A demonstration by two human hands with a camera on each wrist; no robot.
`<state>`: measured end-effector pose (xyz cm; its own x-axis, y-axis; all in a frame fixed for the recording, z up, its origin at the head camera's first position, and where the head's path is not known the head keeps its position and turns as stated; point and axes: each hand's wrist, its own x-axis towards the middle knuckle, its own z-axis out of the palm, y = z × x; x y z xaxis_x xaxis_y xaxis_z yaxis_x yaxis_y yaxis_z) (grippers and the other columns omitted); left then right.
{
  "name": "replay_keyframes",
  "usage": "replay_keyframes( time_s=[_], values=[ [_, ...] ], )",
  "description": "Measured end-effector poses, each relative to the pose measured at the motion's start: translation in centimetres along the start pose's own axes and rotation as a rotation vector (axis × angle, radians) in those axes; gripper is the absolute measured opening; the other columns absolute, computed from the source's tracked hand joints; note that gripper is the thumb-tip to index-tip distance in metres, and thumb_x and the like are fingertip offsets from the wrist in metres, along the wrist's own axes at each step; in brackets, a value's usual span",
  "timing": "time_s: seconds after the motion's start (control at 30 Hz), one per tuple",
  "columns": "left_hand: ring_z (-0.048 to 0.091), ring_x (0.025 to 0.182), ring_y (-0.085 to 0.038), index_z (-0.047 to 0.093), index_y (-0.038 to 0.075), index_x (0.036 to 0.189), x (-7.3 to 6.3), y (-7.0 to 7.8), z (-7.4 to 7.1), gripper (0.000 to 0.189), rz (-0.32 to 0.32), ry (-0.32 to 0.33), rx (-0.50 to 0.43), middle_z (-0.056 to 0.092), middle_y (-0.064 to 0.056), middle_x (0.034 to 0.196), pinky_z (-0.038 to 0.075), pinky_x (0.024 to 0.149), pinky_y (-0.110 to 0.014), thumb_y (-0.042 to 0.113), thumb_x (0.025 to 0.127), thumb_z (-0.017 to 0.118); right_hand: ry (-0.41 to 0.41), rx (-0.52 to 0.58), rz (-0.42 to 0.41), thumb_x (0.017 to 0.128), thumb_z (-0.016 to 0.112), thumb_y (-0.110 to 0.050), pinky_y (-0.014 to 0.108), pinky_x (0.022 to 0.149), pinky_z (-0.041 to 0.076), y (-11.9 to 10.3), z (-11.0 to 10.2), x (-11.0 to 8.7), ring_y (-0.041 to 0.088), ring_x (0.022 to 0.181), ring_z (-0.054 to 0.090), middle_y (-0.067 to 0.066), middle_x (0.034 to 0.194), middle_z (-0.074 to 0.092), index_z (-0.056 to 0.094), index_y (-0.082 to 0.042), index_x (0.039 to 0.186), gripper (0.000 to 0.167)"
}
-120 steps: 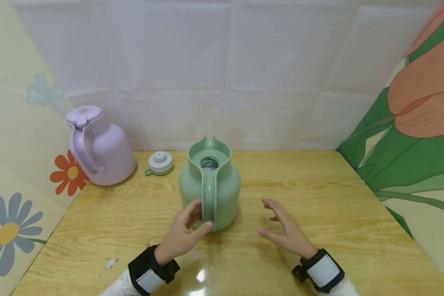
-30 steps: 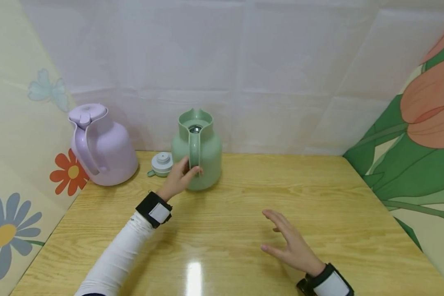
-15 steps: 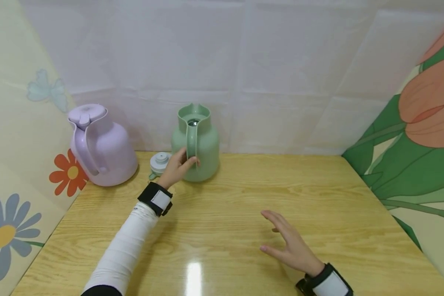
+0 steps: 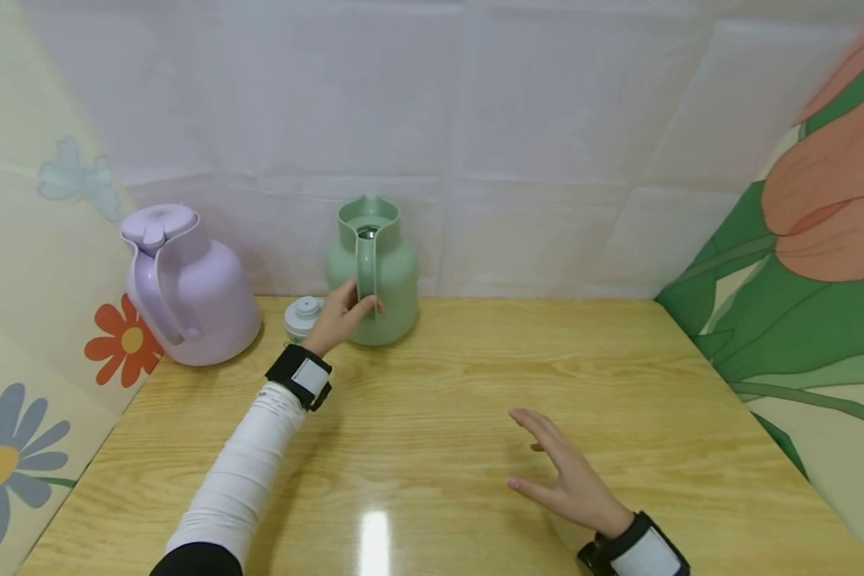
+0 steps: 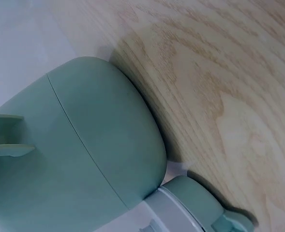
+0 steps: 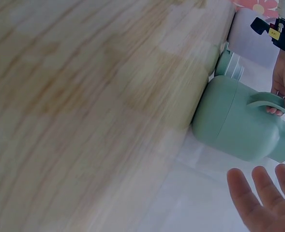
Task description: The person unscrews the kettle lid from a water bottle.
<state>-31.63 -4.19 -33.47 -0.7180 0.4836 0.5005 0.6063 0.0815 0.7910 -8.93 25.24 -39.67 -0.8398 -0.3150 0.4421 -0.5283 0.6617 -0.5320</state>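
Observation:
A green thermos jug (image 4: pixel 396 280) stands upright near the back wall, its top uncovered and its handle facing me. My left hand (image 4: pixel 340 316) grips that handle, fingers curled round it from the left. In the left wrist view the jug's lower body (image 5: pixel 103 135) fills the left side, and the hand is almost wholly out of that picture. The jug's grey-and-green stopper (image 4: pixel 302 316) sits just left of it, partly behind my left hand. My right hand (image 4: pixel 572 472) hovers over the table's right half, fingers extended and holding nothing.
A lilac thermos jug (image 4: pixel 202 288) with its lid on stands at the back left, beyond the stopper. Behind the wooden table (image 4: pixel 475 416) hangs a white cloth (image 4: pixel 533 144). Flower-printed panels (image 4: pixel 828 320) close off both sides.
From near the table's middle, my left hand has carried the green jug back and left to beside the stopper. Only slight shifts show lately. My right hand stays nearly still.

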Motion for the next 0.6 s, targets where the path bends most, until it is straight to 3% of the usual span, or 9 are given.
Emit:
replay_keyframes(
  time_s=[0.27, 0.43, 0.6],
  values=[
    [0.058, 0.085, -0.029, 0.048, -0.01, 0.108, 0.7, -2.9, -0.3, 0.021, -0.006, 0.007, 0.005, 0.059, -0.022, 0.089, 0.046, 0.078, -0.038, 0.006, 0.094, 0.045, -0.006, -0.002, 0.01, 0.071, 0.076, -0.009, 0.038, 0.074, 0.051, 0.1, 0.1, -0.2, 0.029, 0.113, 0.045, 0.016, 0.132, 0.042, 0.034, -0.006, 0.138, 0.079],
    [0.058, 0.084, -0.023, 0.049, -0.006, 0.107, 0.5, -3.2, -0.6, 0.022, -0.006, 0.018, 0.021, 0.06, -0.017, 0.088, 0.046, 0.077, -0.035, 0.012, 0.095, 0.046, -0.011, 0.007, -0.004, 0.071, 0.076, -0.009, 0.038, 0.074, 0.051, 0.3, 0.2, 0.0, 0.028, 0.113, 0.044, 0.016, 0.132, 0.042, 0.034, -0.006, 0.138, 0.079],
    [0.058, 0.091, -0.031, 0.048, -0.008, 0.113, 0.3, -2.8, -0.8, 0.025, -0.019, 0.037, 0.041, 0.06, -0.023, 0.097, 0.047, 0.08, -0.04, 0.008, 0.094, 0.048, -0.003, 0.015, -0.02, 0.071, 0.076, -0.009, 0.038, 0.073, 0.051, 0.4, 0.2, 0.3, 0.026, 0.114, 0.044, 0.015, 0.132, 0.042, 0.035, -0.006, 0.137, 0.079]
  ],
)
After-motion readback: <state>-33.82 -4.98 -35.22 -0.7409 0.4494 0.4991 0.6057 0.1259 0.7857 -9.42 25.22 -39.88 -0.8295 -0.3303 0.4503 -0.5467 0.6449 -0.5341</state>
